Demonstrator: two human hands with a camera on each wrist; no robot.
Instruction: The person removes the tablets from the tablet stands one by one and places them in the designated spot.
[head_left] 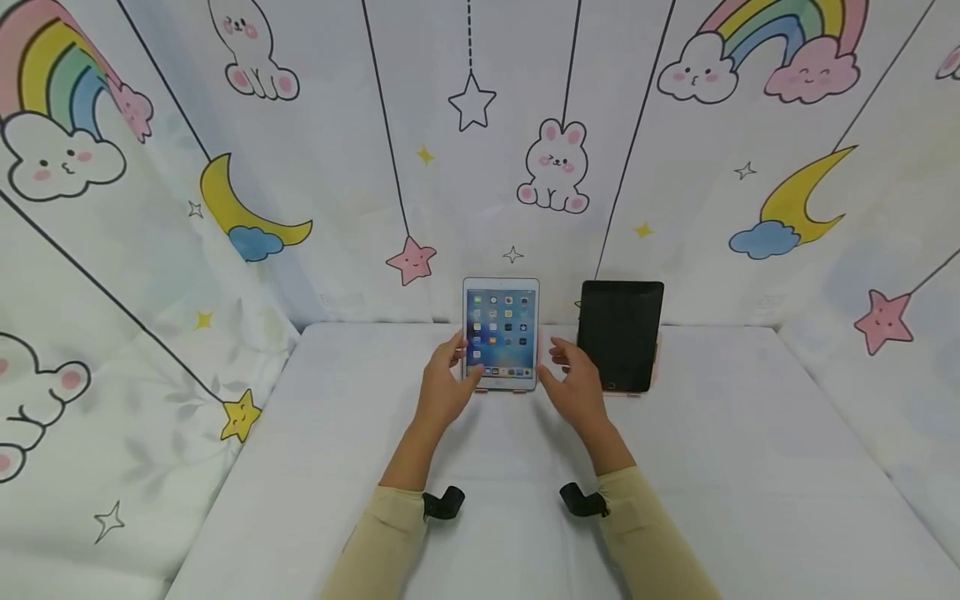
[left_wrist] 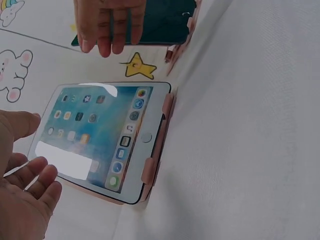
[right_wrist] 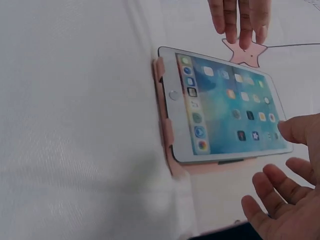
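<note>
A person's two sleeves (head_left: 382, 533) reach in from the near side over a white-covered table (head_left: 495, 533), with a small black device (head_left: 444, 503) at the left wrist and another (head_left: 585, 500) at the right. Beyond them, the left hand (head_left: 446, 379) is at the left edge of a white tablet (head_left: 501, 333), fingers loosely bent and thumb spread from them. The right hand (head_left: 573, 379) faces it from the other side, also loosely bent, between the white tablet and a black one. The hands are well apart from each other, and neither grips anything; the wrist views show gaps between the fingers and the white tablet.

The white tablet thus lies between the hands, near both. A pink stand (left_wrist: 159, 145) holds it tilted back, two small lips catching its near, lower edge beside the round button; its screen is lit with rows of icons. To the right, just beyond the right hand, the black tablet (head_left: 621, 333) leans back on a second pink stand (head_left: 657, 358), its screen dark.

Farthest off, behind the table's far edge, rises a pale cloth (head_left: 330, 192) printed with rabbits, stars, moons and rainbows.
</note>
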